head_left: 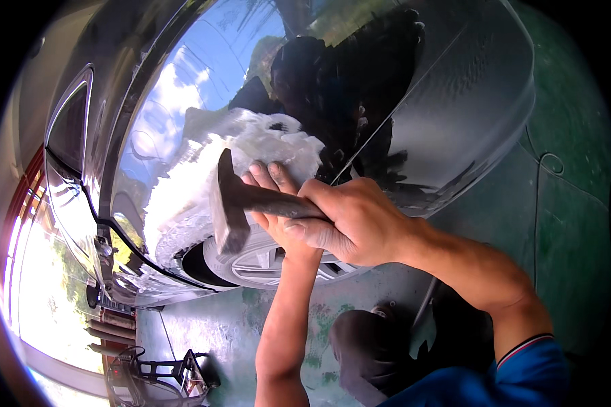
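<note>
A hammer [232,203] with a worn dark metal head is gripped by its handle in my right hand [359,220], whose fingers are wrapped round it. My left hand [275,178] lies with fingers stretched out against the whitish, sanded-looking patch [183,183] on a dark car panel [448,115]. The hammer crosses in front of the left hand and hides part of its palm and fingers. Whether the hammer head touches the panel, I cannot tell. Below the patch, the wheel [244,268] shows partly behind my hands.
Glossy bodywork above the patch reflects sky and a dark figure. A side window [70,125] is at the left. On the green floor [251,339] stands a black-framed object [176,373] at lower left. A thin cable [537,203] runs along the floor at right. My knee [366,349] is below.
</note>
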Motion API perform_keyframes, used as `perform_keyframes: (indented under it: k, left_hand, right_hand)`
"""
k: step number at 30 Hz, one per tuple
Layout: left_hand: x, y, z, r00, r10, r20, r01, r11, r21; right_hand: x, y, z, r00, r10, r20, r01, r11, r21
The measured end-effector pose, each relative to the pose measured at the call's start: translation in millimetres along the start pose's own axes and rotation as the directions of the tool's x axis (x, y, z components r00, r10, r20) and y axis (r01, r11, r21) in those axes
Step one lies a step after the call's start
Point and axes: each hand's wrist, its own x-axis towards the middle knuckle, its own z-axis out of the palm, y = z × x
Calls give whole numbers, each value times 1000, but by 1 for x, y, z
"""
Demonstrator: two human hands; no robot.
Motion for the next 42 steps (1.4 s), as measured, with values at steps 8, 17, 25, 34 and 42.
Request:
perform_keyframes:
  k: [8,17,25,34,42]
  left_hand:
    - [1,0,-6,999,22,45,-20,999,-33]
    - [-3,7,-16,969,-71,236,91,993,-75]
    - [57,-22,-33,985,3,174,-8,1000,27]
    - [101,11,-23,998,-16,61,16,1000,-4]
    - [18,36,-16,974,51,222,-43,998,-43]
  right_hand:
    - [-2,11,0,995,101,17,-101,995,9]
    - [-18,23,-14,967,244,81,-250,964,85]
    - [-117,12,-43,823,556,121,-549,720,426]
    - [-136,14,-49,772,635,4,-548,663,510]
    - [-58,6,-28,928,361,-94,-339,921,193]
